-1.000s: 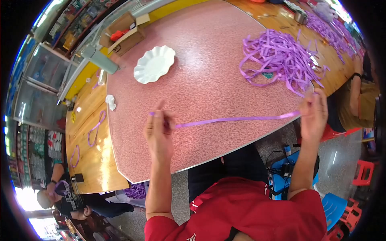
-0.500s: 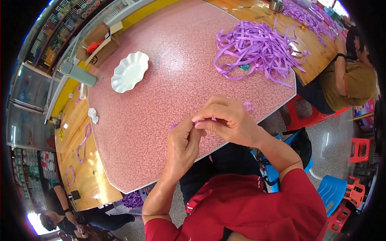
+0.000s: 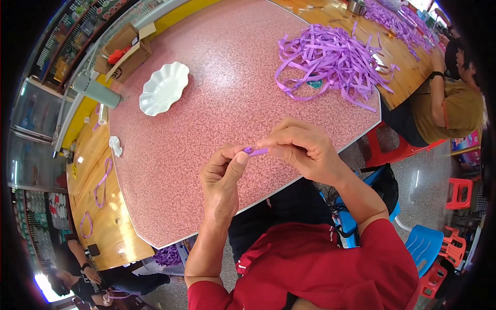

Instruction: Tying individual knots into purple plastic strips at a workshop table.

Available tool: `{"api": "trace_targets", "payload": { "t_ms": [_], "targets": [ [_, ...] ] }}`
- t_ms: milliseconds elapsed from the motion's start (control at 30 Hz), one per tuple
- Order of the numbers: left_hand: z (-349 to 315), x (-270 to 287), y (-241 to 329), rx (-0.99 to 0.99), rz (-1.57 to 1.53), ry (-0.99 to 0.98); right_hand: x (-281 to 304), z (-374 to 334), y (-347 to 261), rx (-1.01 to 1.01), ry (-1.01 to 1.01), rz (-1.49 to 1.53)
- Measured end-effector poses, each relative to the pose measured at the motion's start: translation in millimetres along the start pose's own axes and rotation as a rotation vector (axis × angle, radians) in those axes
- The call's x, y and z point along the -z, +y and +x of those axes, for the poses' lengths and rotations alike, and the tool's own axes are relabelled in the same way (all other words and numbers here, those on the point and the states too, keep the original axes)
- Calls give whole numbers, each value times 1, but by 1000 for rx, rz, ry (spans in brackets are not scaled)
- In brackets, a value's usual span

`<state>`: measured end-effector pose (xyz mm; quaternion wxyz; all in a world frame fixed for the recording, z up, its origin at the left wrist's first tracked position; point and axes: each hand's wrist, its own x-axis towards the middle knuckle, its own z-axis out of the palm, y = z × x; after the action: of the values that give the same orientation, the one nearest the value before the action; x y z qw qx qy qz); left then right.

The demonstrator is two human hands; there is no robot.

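Note:
Over the near part of the pink speckled table [image 3: 170, 186], both my hands hold one purple ribbon [image 3: 259, 151]. A small knotted or rolled bit shows at its left end, pinched between the thumb and fingers of my left hand [image 3: 223, 168]. My right hand [image 3: 305, 150] grips the other side between thumb and forefinger, and a short flat stretch runs between the two hands. Beyond them at the far right of the table lies a loose heap of purple ribbons [image 3: 333, 59]. A white scalloped dish [image 3: 165, 89] stands at the far left.
Along the left edge are a cardboard box [image 3: 129, 57], a grey-green bottle [image 3: 98, 92] and a crumpled tissue [image 3: 115, 146]. Purple loops [image 3: 87, 225] lie on the wooden table at left. A person [image 3: 452, 98] sits at right, another [image 3: 77, 276] at lower left. Blue [image 3: 424, 248] and red [image 3: 459, 192] seats stand at right.
My hands have drawn slightly apart, the left one moving left and the right one a little right. The ribbon between them now shows, with its small knotted end.

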<state>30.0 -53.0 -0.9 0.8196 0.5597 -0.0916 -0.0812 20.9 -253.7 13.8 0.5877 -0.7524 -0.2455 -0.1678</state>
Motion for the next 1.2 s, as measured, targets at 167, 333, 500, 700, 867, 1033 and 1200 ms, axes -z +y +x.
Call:
{"api": "trace_targets", "payload": {
  "t_ms": [167, 333, 500, 700, 867, 1033, 1200],
  "targets": [
    [-3, -3, 2, 59, 5, -15, -4, 0, -5, -33, -7, 5],
    [-4, -2, 1, 112, -49, -30, -8, -1, -4, -15, 2, -2],
    [-2, 3, -3, 95, -183, -114, -4, 2, -10, -1, 37, -76],
    [-2, -1, -4, 24, -59, -138, 0, -1, -5, 54, -35, -81],
    [-2, -2, -1, -58, 52, -156, 4, 2, -7, 104, -51, -168],
    [-4, -2, 0, -96, 178, -123, 3, 0, -13, 151, -66, -332],
    [-3, 2, -2, -81, 139, -112, -6, -3, -18, -42, 22, 8]
  ]
}}
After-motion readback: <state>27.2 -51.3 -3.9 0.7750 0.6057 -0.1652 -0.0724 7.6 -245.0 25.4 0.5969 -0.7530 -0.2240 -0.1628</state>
